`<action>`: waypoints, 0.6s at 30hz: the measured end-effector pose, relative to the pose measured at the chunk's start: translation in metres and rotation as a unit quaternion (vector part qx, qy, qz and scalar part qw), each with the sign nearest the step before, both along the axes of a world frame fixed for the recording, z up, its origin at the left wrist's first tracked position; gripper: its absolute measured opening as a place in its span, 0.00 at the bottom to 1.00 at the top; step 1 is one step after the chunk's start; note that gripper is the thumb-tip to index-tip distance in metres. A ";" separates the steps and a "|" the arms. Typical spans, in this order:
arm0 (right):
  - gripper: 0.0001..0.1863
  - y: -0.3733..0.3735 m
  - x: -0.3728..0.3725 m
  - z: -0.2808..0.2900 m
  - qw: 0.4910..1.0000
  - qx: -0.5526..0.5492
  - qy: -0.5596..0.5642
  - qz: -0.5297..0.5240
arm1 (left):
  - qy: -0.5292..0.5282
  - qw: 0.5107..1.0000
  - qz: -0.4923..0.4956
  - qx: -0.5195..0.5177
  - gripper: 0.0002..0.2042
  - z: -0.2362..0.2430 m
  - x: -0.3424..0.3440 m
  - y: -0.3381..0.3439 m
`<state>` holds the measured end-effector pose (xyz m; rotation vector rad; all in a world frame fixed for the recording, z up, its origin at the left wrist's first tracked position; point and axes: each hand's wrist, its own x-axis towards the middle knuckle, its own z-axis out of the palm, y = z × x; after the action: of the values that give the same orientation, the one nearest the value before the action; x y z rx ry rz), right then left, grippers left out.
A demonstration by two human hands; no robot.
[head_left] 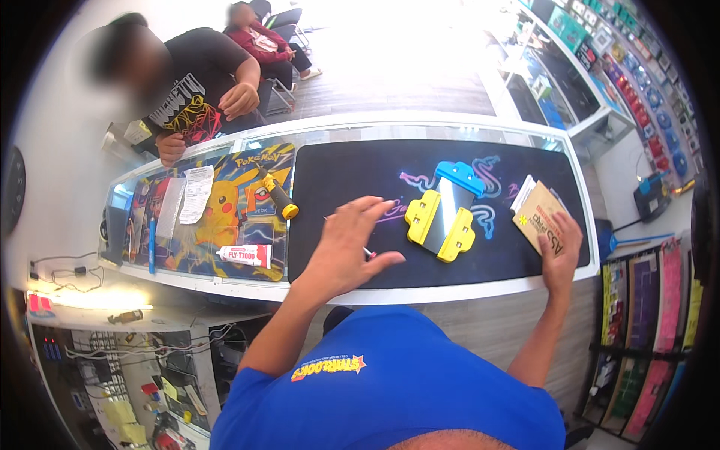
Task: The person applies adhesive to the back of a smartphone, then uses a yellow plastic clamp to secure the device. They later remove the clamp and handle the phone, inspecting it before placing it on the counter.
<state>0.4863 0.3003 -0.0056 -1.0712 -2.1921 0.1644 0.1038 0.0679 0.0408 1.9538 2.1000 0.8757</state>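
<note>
My left hand (346,244) is over the black mat (345,169), fingers spread and nothing seen in its grasp. A thin tool with a pinkish end (370,253) lies beneath it, mostly hidden. On the mat to its right, a phone (448,206) with a glossy dark face lies at a slant. One blue plastic clip (460,178) and two yellow clips, a left one (422,216) and a near one (455,237), clamp its edges. At the mat's right side, my right hand (559,251) grips the edge of a brown cardboard packet (536,217), with white pieces showing behind it.
Left of the mat, the glass counter holds a yellow-and-black screwdriver (279,196), a paper slip (196,195), a glue tube (246,256) and a blue pen (152,246). A person (199,82) stands across the counter; another sits behind. Shelves with goods (637,97) line the right.
</note>
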 end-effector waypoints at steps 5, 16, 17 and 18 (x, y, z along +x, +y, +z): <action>0.25 -0.023 -0.032 0.000 0.997 -0.015 0.008 0.072 | 0.033 0.995 -0.062 -0.066 0.45 -0.026 0.016 0.032; 0.16 -0.011 -0.020 -0.004 0.989 -0.048 0.115 0.074 | 0.072 0.995 -0.002 -0.072 0.48 -0.031 0.061 0.082; 0.16 -0.011 -0.020 -0.005 0.988 -0.055 0.121 0.073 | 0.068 0.995 -0.003 -0.074 0.48 -0.033 0.067 0.086; 0.16 -0.012 -0.017 -0.005 0.987 -0.061 0.127 0.073 | 0.064 0.995 -0.002 -0.076 0.48 -0.034 0.074 0.090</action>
<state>0.4693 0.2884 -0.0110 -0.8989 -2.0473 0.4803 0.1777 0.1581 0.0065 1.9819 2.1605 0.5854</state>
